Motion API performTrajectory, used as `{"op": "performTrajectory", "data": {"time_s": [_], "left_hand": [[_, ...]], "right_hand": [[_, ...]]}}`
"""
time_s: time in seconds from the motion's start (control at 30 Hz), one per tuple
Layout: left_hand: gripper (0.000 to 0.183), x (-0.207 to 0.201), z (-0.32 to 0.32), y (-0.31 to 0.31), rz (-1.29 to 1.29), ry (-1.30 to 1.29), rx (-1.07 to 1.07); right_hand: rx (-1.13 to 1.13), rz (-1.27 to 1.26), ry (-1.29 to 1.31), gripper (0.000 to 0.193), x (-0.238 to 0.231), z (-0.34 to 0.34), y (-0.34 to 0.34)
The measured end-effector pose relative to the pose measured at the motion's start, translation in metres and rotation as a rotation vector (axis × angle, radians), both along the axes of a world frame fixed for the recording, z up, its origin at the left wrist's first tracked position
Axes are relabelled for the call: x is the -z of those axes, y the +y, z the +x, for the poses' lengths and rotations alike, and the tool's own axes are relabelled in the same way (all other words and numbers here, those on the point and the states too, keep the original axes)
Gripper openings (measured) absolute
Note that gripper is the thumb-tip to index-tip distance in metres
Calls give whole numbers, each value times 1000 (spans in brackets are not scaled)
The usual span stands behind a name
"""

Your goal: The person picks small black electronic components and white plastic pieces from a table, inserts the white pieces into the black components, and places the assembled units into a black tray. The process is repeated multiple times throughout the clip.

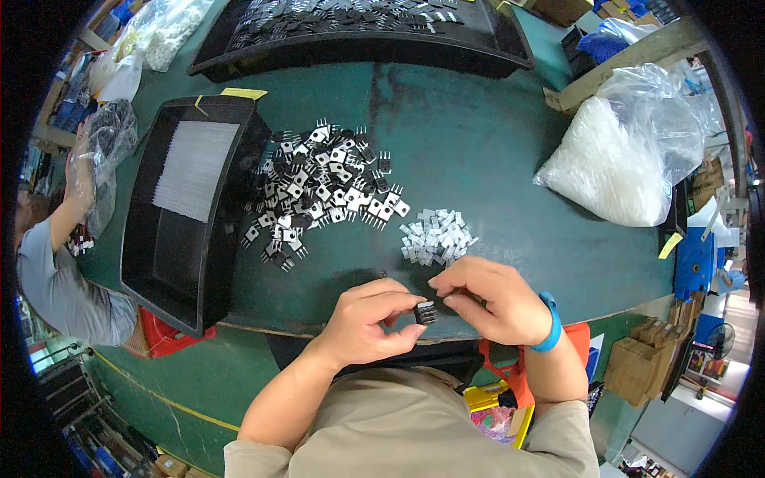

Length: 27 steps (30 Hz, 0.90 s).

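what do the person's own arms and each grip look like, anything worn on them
The short sleeves are beige, leaving both forearms bare. Neither the left grip nor the right grip wears a glove. A blue band circles the right wrist.

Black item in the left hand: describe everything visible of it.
The black item is small and blocky, with a pale strip along its top and lighter lines across its dark face; its material is unclear. The left hand pinches it between thumb and fingers by the near edge of the green table. The right hand is close, apparently not touching it.
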State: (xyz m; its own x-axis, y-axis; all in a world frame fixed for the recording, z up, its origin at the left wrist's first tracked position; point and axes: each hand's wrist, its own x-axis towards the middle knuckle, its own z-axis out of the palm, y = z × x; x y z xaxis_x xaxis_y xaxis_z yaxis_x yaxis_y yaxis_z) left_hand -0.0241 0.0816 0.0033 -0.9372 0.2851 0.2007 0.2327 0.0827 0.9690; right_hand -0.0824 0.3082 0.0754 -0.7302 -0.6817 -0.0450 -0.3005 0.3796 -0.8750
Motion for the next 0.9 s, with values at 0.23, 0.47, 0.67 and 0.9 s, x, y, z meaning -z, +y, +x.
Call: {"op": "performTrajectory", "data": {"time_s": [0.23, 0.47, 0.67, 0.9], "left_hand": [[28, -1, -1, -3, 2, -18, 73], [24, -5, -6, -8, 57, -77, 144], [20, 1, -7, -15, 79, -81, 221], [26, -2, -5, -15, 128, -203, 182]], "right_hand": [[-188, -119, -3, 26, 17, -6, -3], [-294, -109, 20, 38, 18, -15, -7], [-417, 0, 56, 42, 13, -22, -12], [-104, 64, 173, 41, 0, -28, -7]]}}
